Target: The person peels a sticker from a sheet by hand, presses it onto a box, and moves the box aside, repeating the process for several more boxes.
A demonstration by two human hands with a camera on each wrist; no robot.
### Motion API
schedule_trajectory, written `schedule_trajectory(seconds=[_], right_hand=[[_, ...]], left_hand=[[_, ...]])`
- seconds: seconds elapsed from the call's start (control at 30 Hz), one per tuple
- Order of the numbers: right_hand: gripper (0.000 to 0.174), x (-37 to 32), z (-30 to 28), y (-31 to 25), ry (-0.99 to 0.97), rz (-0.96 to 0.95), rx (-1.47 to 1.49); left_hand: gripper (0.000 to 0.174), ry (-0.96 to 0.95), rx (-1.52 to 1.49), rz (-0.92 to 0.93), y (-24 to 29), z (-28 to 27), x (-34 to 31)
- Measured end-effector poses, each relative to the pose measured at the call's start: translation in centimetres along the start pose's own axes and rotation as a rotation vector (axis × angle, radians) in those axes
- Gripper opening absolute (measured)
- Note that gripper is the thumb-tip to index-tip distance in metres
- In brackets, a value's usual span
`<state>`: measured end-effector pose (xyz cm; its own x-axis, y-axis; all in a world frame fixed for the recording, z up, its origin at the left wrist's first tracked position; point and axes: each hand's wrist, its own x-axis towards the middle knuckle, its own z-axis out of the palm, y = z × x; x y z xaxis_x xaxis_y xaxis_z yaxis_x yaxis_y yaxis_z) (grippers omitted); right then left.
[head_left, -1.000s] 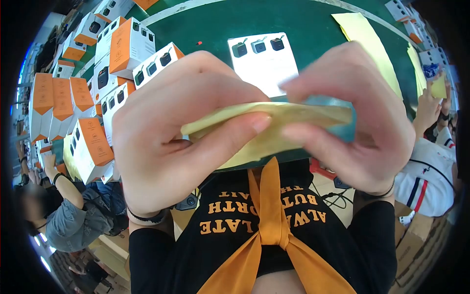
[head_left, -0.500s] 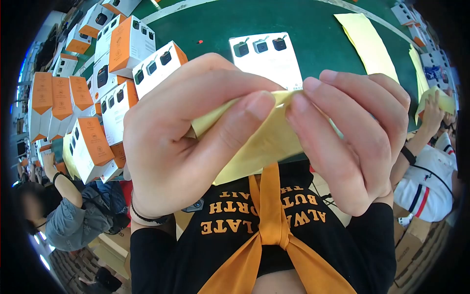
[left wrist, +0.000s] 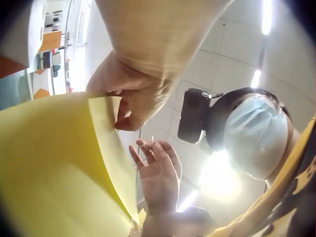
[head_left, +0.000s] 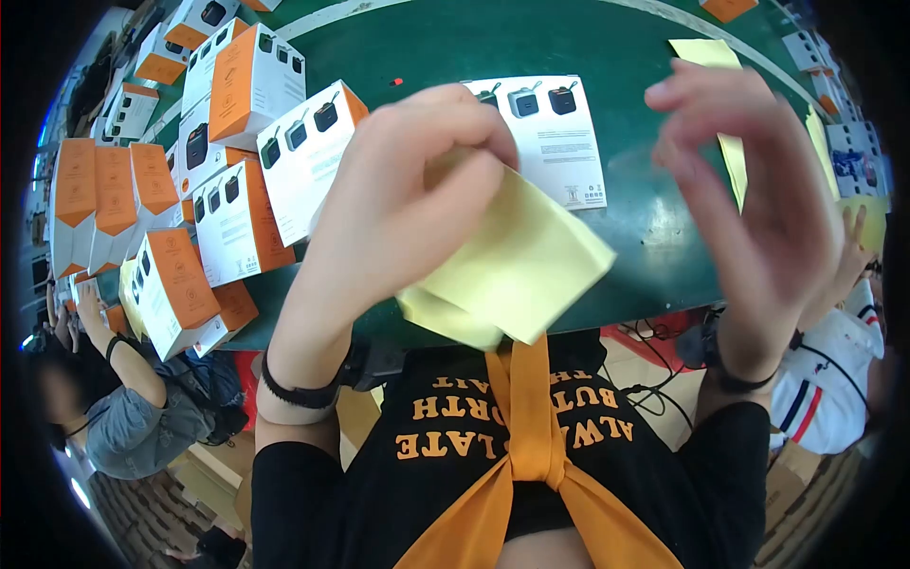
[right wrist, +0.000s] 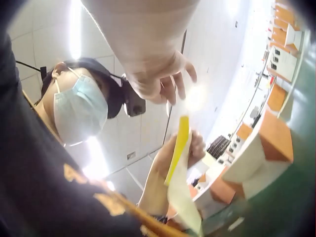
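Note:
My left hand (head_left: 417,190) pinches yellow paper (head_left: 545,261) by one corner between thumb and curled fingers. The paper hangs to the right over the table's near edge, and a second layer or flap shows along its lower left. In the left wrist view the yellow paper (left wrist: 44,163) fills the lower left, bent along a fold. My right hand (head_left: 758,180) is raised at the right, away from the paper, its fingers loosely bent and thumb apart from the fingertips. Beyond the hands, a white box (head_left: 564,147) with pictures of small speakers lies on the table, partly covered by my left hand.
Several white and orange boxes (head_left: 242,95) crowd the left of the green table (head_left: 398,38). More yellow sheets (head_left: 703,52) lie at the back right, behind my right hand. Other people sit at both sides, one in a white shirt (head_left: 825,379). A small red piece (head_left: 396,82) lies near the boxes.
My right hand has left the yellow paper and moved up and right. My left hand still pinches the paper, which now swings flat toward the camera.

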<state>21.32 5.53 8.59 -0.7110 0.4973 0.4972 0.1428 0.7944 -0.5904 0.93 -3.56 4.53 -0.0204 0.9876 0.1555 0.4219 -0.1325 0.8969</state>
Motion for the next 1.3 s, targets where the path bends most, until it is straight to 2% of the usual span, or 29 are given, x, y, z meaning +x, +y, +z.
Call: schedule_trajectory(seconds=[0.07, 0.1, 0.13, 0.2, 0.23, 0.27, 0.33, 0.37, 0.43, 0.5, 0.57, 0.6, 0.67, 0.7, 0.77, 0.8, 0.87, 0.97, 1.0, 1.07, 1.1, 1.13, 1.17, 1.23, 1.27, 1.3], right_hand=[[0.012, 2.6, 0.0, 3.1, -0.060, -0.006, -0.022], [0.011, 4.0, 0.1, 5.0, -0.204, 0.038, 0.045], [0.011, 5.0, 0.1, 5.9, -0.349, 0.083, 0.113], [0.011, 6.6, 1.0, 5.7, -0.392, 0.134, 0.038], [0.015, 7.2, 1.4, 5.8, -0.431, 0.180, -0.035], [0.015, 7.8, 1.5, 6.9, -0.435, 0.187, -0.035], [0.013, 9.3, 2.1, 9.2, -0.724, 0.418, 0.226], [0.011, 9.4, 2.2, 9.6, -0.771, 0.436, 0.245], [0.011, 9.6, 2.9, 10.1, -0.794, 0.444, 0.248], [0.010, 9.5, 3.2, 10.8, -0.809, 0.443, 0.247], [0.011, 9.2, 3.4, 11.5, -0.796, 0.311, 0.291], [0.011, 9.7, 3.6, 11.3, -0.798, 0.313, 0.293], [0.011, 10.7, 3.9, 10.2, -0.908, 0.485, 0.151], [0.011, 10.4, 4.0, 10.7, -0.909, 0.488, 0.152], [0.012, 9.4, 4.2, 12.1, -0.865, 0.275, 0.275], [0.012, 9.7, 4.4, 11.6, -0.866, 0.275, 0.278], [0.015, 11.0, 4.5, 10.1, -0.987, 0.509, 0.138], [0.015, 11.8, 2.9, 10.3, -1.046, 0.518, 0.261], [0.015, 10.5, 3.6, 11.2, -1.043, 0.519, 0.261], [0.009, 7.0, 6.0, 13.3, -0.573, 0.185, -0.222], [0.009, 6.6, 5.9, 12.4, -0.535, 0.201, -0.054], [0.017, 5.5, 5.8, 12.3, -0.511, -0.061, -0.102], [0.019, 4.4, 6.2, 12.2, -0.505, -0.064, -0.185], [0.026, 3.6, 5.6, 11.3, -0.504, -0.028, -0.346], [0.035, 3.4, 4.8, 10.2, -0.517, 0.015, -0.412], [0.051, 3.0, 4.0, 8.6, -0.496, -0.061, -0.380]], left_hand=[[0.015, -0.007, 0.228, -0.027, -1.5, -0.3, 1.7], [0.021, 0.127, 0.338, -0.045, -1.5, 1.0, 2.6], [0.021, 0.124, 0.331, -0.047, -2.2, 1.4, 3.1], [0.034, 0.078, 0.833, -0.080, -4.1, 2.3, 3.8], [0.045, 0.084, 0.751, -0.086, -4.7, 2.4, 4.2], [0.045, 0.079, 0.745, -0.088, -5.1, 2.3, 4.3], [0.045, 0.027, 0.578, -0.175, -4.9, 1.9, 4.6], [0.045, 0.019, 0.569, -0.181, -5.2, 2.0, 4.6], [0.046, 0.078, 0.544, -0.106, -5.6, 2.1, 4.5], [0.045, 0.064, 0.536, -0.131, -5.5, 2.2, 4.5], [0.044, 0.052, 0.528, -0.152, -5.2, 2.1, 4.6], [0.044, 0.041, 0.524, -0.176, -5.0, 2.1, 4.6], [0.044, 0.025, 0.520, -0.199, -4.9, 2.1, 4.6], [0.044, 0.032, 0.515, -0.196, -4.9, 2.2, 4.5], [0.044, 0.036, 0.511, -0.196, -4.9, 2.3, 4.4], [0.043, 0.045, 0.523, -0.184, -4.9, 2.3, 4.4], [0.043, 0.053, 0.537, -0.173, -5.0, 2.4, 4.3], [0.042, 0.042, 0.558, -0.170, -5.0, 2.4, 4.2], [0.042, 0.050, 0.549, -0.174, -5.0, 2.4, 4.2], [0.041, 0.060, 0.543, -0.167, -5.0, 2.4, 4.2], [0.042, 0.050, 0.551, -0.162, -5.1, 2.4, 4.2], [0.043, 0.044, 0.562, -0.153, -5.3, 2.4, 4.2], [0.043, 0.063, 0.575, -0.131, -5.1, 2.4, 4.2], [0.048, 0.025, 0.604, -0.239, -4.3, 2.2, 4.1], [0.051, 0.070, 0.613, -0.186, -3.8, 2.0, 3.6], [0.051, 0.073, 0.524, -0.212, -2.2, 0.8, 3.3]])
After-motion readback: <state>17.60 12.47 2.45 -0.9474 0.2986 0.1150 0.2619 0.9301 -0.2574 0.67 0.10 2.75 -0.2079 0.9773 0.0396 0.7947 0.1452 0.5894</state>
